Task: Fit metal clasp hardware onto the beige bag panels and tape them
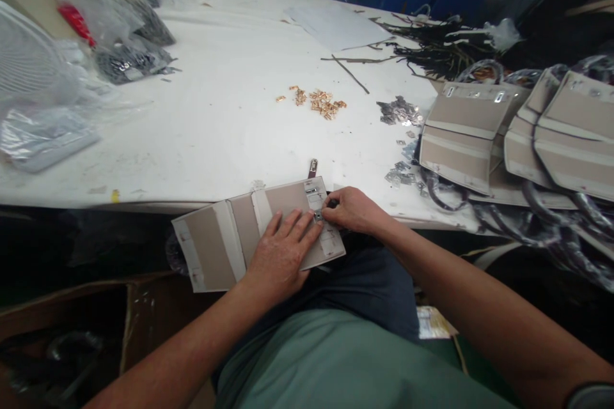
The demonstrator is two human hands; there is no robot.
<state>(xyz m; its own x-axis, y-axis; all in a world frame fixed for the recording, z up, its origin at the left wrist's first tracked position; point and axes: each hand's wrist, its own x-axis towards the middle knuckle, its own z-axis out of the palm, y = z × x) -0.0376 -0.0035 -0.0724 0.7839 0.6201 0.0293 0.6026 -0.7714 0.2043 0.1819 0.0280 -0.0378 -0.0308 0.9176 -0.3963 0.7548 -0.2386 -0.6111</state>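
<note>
A beige folded bag panel [218,239] lies at the near edge of the white table [225,108], partly over my lap. My left hand [283,249] rests flat on it with the fingers stretched out, pressing it down. My right hand [352,209] is closed in a pinch on a small metal fitting [317,217] at the panel's right end, beside the left fingertips. Another metal clasp piece [313,168] lies on the table just beyond the panel.
Gold fittings [321,102] and silver fittings [398,112] lie scattered mid-table. A stack of beige bag panels [472,131] with dark handles fills the right. Plastic bags of parts [127,57] sit at the left, black strips [441,45] at the back. A cardboard box [91,326] stands below left.
</note>
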